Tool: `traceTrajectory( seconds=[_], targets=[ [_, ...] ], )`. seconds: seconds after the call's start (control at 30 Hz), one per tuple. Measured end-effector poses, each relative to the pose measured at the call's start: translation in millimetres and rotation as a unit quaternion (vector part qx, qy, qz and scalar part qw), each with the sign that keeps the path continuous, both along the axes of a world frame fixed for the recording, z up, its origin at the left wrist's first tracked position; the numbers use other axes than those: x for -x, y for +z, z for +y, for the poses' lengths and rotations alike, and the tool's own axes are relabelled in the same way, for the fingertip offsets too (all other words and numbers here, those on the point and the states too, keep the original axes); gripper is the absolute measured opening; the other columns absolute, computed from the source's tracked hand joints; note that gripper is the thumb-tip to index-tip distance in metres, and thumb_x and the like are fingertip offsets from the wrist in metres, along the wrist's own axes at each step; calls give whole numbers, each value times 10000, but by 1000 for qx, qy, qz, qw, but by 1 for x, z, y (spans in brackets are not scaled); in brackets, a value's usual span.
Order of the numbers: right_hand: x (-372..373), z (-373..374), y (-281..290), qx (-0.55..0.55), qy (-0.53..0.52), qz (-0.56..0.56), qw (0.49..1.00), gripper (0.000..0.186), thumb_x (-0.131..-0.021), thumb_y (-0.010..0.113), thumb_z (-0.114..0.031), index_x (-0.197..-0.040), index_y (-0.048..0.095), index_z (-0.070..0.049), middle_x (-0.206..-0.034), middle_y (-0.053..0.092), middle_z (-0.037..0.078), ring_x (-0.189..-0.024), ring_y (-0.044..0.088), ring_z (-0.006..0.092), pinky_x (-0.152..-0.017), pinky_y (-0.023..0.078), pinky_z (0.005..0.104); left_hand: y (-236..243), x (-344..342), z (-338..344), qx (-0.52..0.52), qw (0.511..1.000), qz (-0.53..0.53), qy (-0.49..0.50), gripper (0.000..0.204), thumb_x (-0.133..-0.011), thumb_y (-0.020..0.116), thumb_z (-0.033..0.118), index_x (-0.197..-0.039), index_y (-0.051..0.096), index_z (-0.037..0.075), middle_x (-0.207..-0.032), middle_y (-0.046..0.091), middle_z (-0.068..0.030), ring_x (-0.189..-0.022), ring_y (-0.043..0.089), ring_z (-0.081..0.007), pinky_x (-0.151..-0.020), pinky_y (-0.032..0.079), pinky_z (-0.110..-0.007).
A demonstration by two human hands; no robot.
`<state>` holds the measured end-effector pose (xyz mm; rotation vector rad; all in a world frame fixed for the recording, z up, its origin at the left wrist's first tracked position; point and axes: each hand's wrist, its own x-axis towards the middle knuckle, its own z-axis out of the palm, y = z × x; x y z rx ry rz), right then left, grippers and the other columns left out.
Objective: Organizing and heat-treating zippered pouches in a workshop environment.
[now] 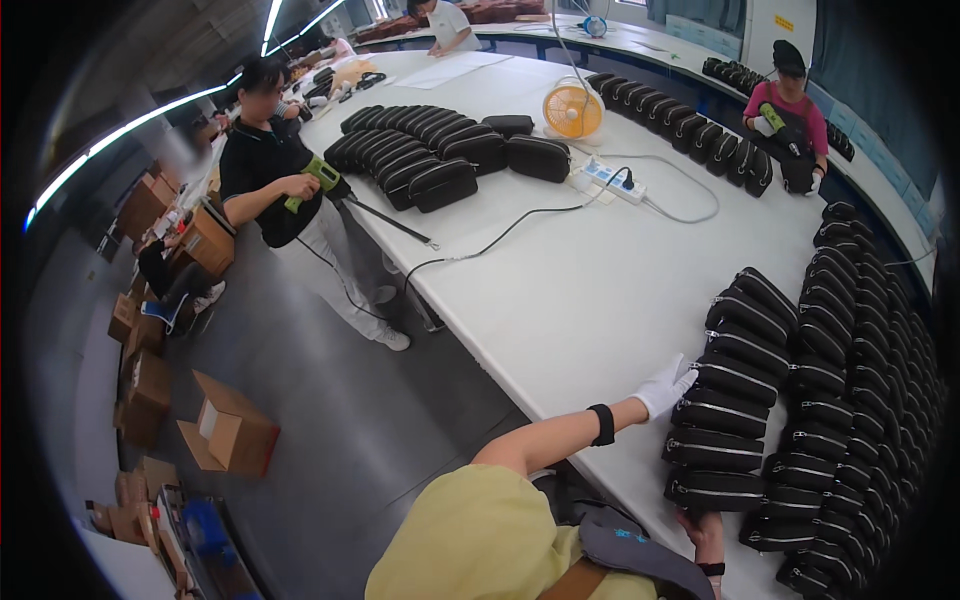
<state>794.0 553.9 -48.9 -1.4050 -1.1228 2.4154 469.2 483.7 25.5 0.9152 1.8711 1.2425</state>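
My left hand [665, 390], in a white glove with a black band on the wrist, reaches out over the white table. Its fingers are stretched and apart, with the tips at the left ends of a row of black zippered pouches [722, 412]. At the near end of that row is my right hand [702, 528], bare, against the nearest pouch [715, 490]. That pouch partly covers its fingers, so their grip cannot be made out. The pouches stand pressed together, silver zippers upward.
More rows of black pouches [860, 400] fill the right side of the table [560, 330]. Across it are a yellow fan [573, 110], a power strip [612, 180] and a trailing cable. Two co-workers hold green handheld tools [318, 178]. Cardboard boxes [240, 435] stand on the floor.
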Motion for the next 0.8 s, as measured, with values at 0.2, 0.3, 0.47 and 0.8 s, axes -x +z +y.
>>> traceTrajectory(
  seconds=[0.2, 0.3, 0.47, 0.8],
  targets=[
    [12, -8, 9, -141, -5, -94, 986, 252, -912, 541, -247, -972, 608, -12, -679, 609, 98, -492, 610, 226, -370, 472, 333, -33, -3, -109, -52, 984, 109, 132, 625, -988, 436, 489, -1383, 431, 4, -1304, 547, -251, -1211, 532, -374, -1019, 416, -408],
    [0, -20, 18, -113, 102, -231, 961, 172, -869, 530, -144, -882, 622, 0, -694, 638, 129, -541, 652, 247, -423, 514, 349, -6, -5, -184, -5, 956, 149, 253, 465, -990, 490, 397, -1283, 554, 41, -1174, 645, -189, -1093, 621, -329, -927, 484, -398],
    [22, -82, 62, -137, 354, -212, 900, 164, -859, 579, -152, -851, 618, 7, -687, 670, 126, -600, 682, 218, -523, 551, 306, -43, -2, -305, 57, 906, 135, 398, 396, -967, 515, 375, -1205, 618, 76, -1122, 668, -168, -1057, 627, -343, -910, 494, -405],
    [221, -157, 50, -324, 310, -47, 893, 134, -897, 556, -136, -917, 605, -13, -722, 664, 70, -610, 644, 138, -522, 502, 265, -182, -57, -574, 453, 880, -94, 105, 590, -901, 476, 501, -1251, 601, 43, -1298, 579, -198, -1208, 544, -359, -1016, 417, -409]
  ],
)
